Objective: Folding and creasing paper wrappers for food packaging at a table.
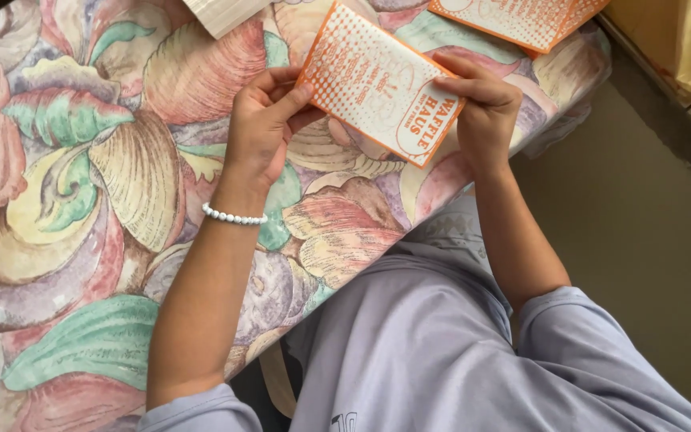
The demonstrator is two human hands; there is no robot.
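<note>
Shell-print tablecloth (pixel 81 160) beneath; left hand (pixel 261 128) and right hand (pixel 481 112) pinch one flat orange-and-white bag (pixel 377 84), unopened, frame top centre; more bags (pixel 521 20) upper right.

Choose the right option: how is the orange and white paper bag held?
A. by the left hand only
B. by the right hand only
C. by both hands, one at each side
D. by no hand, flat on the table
C: the left hand and the right hand each pinch one side of the paper bag above the patterned tablecloth.
</note>
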